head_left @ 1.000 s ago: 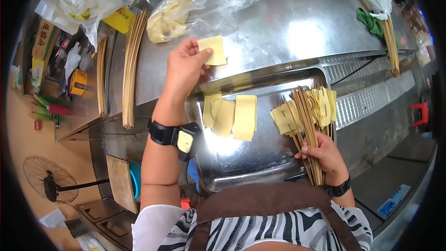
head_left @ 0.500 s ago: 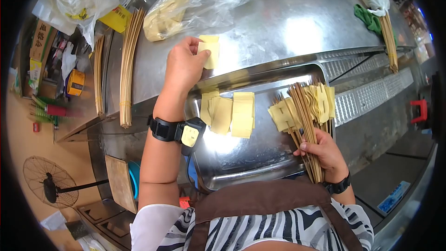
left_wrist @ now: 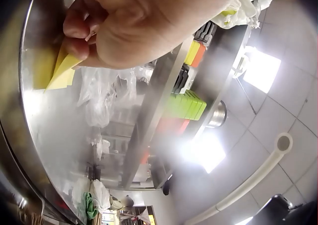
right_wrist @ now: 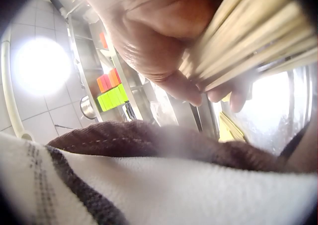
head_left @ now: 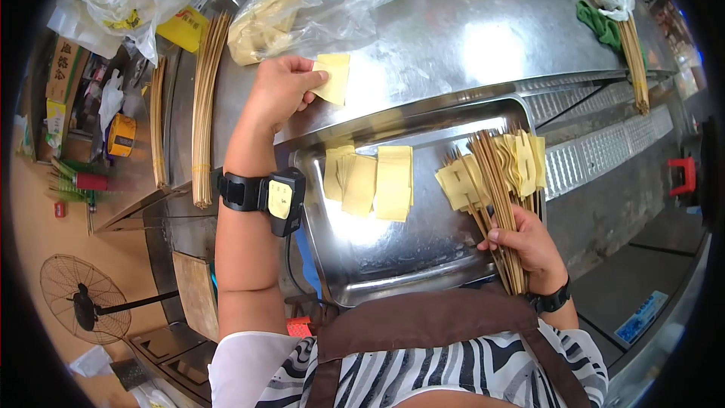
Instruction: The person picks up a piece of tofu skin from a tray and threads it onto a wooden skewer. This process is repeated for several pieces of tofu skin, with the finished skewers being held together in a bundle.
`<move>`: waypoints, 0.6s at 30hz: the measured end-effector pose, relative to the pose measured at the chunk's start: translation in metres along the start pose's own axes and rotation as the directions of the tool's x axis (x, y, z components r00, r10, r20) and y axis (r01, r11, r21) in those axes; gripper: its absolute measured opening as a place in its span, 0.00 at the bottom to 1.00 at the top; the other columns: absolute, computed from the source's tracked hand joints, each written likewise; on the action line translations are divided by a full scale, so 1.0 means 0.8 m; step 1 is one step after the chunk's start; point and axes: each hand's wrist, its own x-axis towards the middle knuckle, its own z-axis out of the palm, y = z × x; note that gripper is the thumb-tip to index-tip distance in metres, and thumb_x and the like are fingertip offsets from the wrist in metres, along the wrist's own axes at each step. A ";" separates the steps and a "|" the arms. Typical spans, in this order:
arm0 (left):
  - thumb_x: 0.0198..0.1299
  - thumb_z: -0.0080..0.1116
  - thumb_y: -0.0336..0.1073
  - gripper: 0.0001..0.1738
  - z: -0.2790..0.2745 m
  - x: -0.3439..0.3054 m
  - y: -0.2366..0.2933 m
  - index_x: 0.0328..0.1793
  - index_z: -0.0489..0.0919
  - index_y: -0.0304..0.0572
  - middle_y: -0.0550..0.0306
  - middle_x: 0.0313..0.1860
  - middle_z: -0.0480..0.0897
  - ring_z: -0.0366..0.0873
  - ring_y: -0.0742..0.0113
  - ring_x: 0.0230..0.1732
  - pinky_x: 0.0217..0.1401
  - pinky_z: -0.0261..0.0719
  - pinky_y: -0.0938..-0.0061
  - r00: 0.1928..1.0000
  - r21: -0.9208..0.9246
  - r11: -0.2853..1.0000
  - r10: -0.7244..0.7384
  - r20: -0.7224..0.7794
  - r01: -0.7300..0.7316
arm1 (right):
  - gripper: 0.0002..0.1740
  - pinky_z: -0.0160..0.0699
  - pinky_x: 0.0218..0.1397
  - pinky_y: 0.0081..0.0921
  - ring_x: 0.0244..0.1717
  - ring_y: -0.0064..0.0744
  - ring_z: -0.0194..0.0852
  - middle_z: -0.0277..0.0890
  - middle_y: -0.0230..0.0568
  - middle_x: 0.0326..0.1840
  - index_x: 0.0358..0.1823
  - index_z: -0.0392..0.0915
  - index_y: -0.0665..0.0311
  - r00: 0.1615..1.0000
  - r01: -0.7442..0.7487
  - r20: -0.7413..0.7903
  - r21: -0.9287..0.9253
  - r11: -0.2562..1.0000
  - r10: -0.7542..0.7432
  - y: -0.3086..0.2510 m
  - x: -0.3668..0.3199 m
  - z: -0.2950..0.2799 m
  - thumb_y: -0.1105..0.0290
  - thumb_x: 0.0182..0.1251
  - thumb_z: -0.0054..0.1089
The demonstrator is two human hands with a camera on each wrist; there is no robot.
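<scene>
Over the metal table [head_left: 423, 45], my left hand [head_left: 281, 91] pinches a thin yellow square sheet [head_left: 333, 79] between thumb and fingers. The left wrist view shows the sheet [left_wrist: 62, 72] hanging from the fingertips, with layered edges. My right hand [head_left: 529, 245] grips a bundle of bamboo skewers [head_left: 495, 189], seen close up as pale sticks [right_wrist: 248, 41] in the right wrist view. Folded yellow sheets [head_left: 521, 162] are threaded on some skewers at their upper ends. Two loose piles of yellow sheets, a left pile [head_left: 358, 185] and a right pile [head_left: 393, 185], lie in the steel tray [head_left: 408, 281].
A clear plastic bag [head_left: 264, 26] with more yellow sheets lies beyond my left hand. Long skewer bundles [head_left: 208, 113] rest at the table's left. At far right is a skewer bundle [head_left: 633, 60] beside a green cloth [head_left: 599, 26]. A fan [head_left: 83, 298] stands lower left.
My left hand has shifted slightly left with the yellow sheet. Half a second ago two offset yellow layers showed there; now they appear as one square. The right hand stays still.
</scene>
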 end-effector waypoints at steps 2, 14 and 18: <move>0.53 0.65 0.29 0.11 0.001 0.001 0.000 0.39 0.80 0.29 0.61 0.25 0.79 0.70 0.79 0.20 0.19 0.66 0.83 1.000 0.003 1.000 -0.002 -0.009 0.002 | 0.07 0.81 0.47 0.29 0.31 0.22 0.73 0.72 0.32 0.31 0.40 0.72 0.67 1.000 -0.001 0.005 0.002 1.000 0.001 0.000 0.001 0.000 0.78 0.62 0.59; 0.59 0.58 0.32 0.05 0.010 0.008 -0.001 0.36 0.78 0.38 0.66 0.21 0.74 0.65 0.82 0.17 0.17 0.59 0.84 0.998 0.071 0.997 0.042 -0.045 -0.039 | 0.06 0.82 0.47 0.29 0.31 0.22 0.73 0.72 0.33 0.31 0.39 0.72 0.67 1.000 0.004 -0.004 0.000 1.000 -0.004 0.001 0.000 -0.001 0.78 0.62 0.59; 0.58 0.59 0.33 0.07 0.011 0.022 -0.017 0.38 0.78 0.37 0.66 0.21 0.74 0.65 0.83 0.17 0.17 0.59 0.83 0.986 0.247 0.963 0.137 -0.098 -0.109 | 0.06 0.81 0.46 0.29 0.31 0.22 0.73 0.72 0.33 0.31 0.39 0.72 0.67 1.000 0.009 -0.006 0.005 1.000 -0.009 0.001 0.000 0.000 0.79 0.61 0.59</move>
